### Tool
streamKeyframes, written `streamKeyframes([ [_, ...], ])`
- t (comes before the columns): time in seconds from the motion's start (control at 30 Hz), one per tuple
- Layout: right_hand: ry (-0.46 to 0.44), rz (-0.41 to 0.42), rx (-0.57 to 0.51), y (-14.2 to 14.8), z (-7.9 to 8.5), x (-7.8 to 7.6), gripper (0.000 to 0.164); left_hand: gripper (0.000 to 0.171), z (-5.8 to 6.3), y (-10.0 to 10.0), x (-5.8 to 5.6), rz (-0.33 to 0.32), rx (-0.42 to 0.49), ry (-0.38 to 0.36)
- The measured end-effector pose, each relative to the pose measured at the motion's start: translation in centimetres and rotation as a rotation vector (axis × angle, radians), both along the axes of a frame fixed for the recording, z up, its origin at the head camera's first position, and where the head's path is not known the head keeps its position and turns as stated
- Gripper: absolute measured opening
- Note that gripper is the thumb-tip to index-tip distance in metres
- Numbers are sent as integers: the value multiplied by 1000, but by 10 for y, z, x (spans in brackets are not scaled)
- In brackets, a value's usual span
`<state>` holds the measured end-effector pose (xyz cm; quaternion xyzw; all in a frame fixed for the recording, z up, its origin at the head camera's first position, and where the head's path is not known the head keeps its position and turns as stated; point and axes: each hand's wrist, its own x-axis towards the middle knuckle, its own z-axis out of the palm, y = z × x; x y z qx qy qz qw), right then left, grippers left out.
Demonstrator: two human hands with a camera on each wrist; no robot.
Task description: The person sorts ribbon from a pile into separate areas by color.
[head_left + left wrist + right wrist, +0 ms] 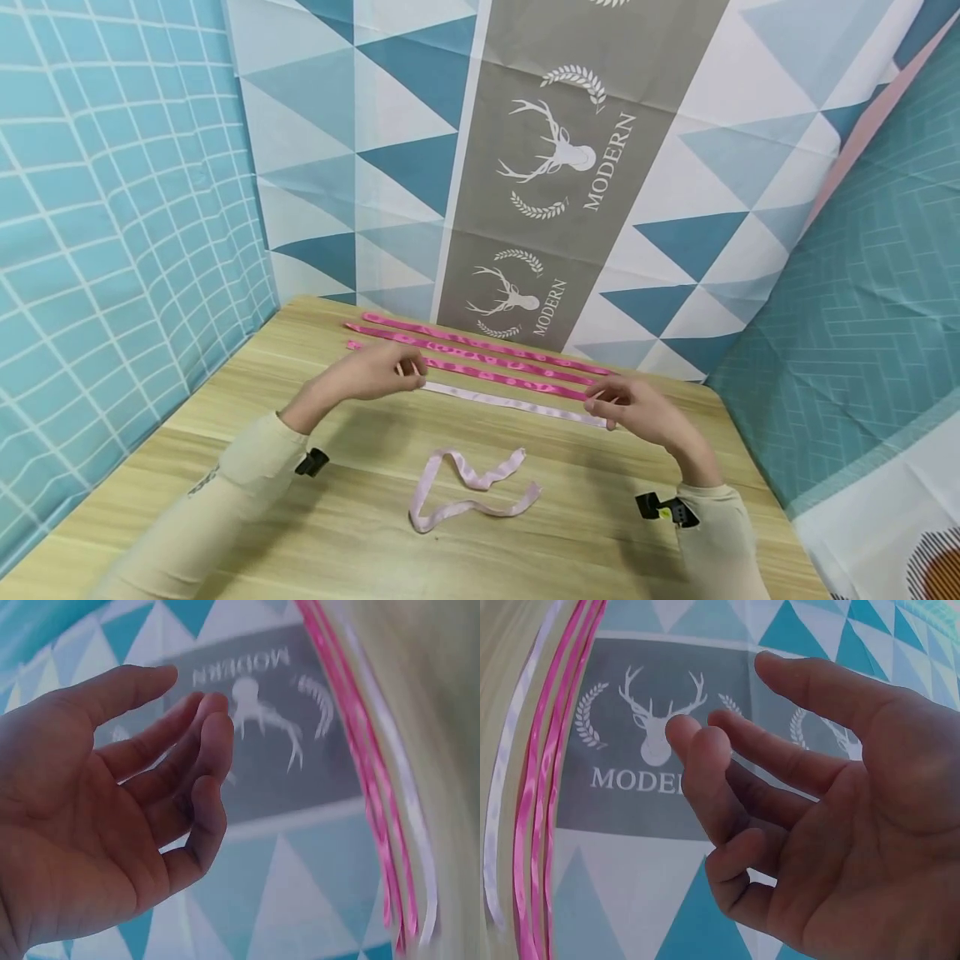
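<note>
A pale lilac-white ribbon point(513, 403) lies straight across the table, nearest me in a row with several bright pink ribbons point(487, 374). My left hand point(372, 372) is over the left end of the pale ribbon, and my right hand point(633, 406) over its right end. In the left wrist view the left hand point(112, 802) has loosely bent fingers and thumb apart, with nothing between them. The right wrist view shows the right hand point(810, 802) likewise relaxed and without anything in it. A light pink ribbon point(431, 492) lies loosely bent in front of the row.
The wooden table point(337, 533) meets a patterned cloth point(405, 108) with deer prints at the back. A blue checked cloth point(112, 167) hangs along the left side, and a teal cloth point(847, 317) along the right.
</note>
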<state>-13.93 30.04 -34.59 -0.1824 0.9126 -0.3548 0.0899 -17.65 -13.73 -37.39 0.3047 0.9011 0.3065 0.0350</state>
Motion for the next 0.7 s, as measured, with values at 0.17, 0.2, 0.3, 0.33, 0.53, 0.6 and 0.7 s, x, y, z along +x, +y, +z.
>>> streamKeyframes([
  [0.17,-22,27,4,-7,-3,-1,30,8,-18,36,17,-45,-92,-11],
  [0.2,-23,26,7,-8,-4,0,29,8,-22,42,20,-55,-124,-19],
  [0.3,-20,39,9,-13,-7,-1,29,11,-30,55,28,-88,-211,-26],
  [0.33,-18,47,7,-15,-8,-1,30,13,-32,57,30,-84,-244,-20],
  [0.53,-25,141,-9,-28,-17,-1,31,16,-44,62,38,-86,-299,-16],
  [0.6,-43,178,-15,-34,-19,-1,30,16,-48,62,39,-104,-285,-5],
  [0.7,-80,237,-23,-44,-25,-1,29,18,-54,63,39,-115,-268,40],
])
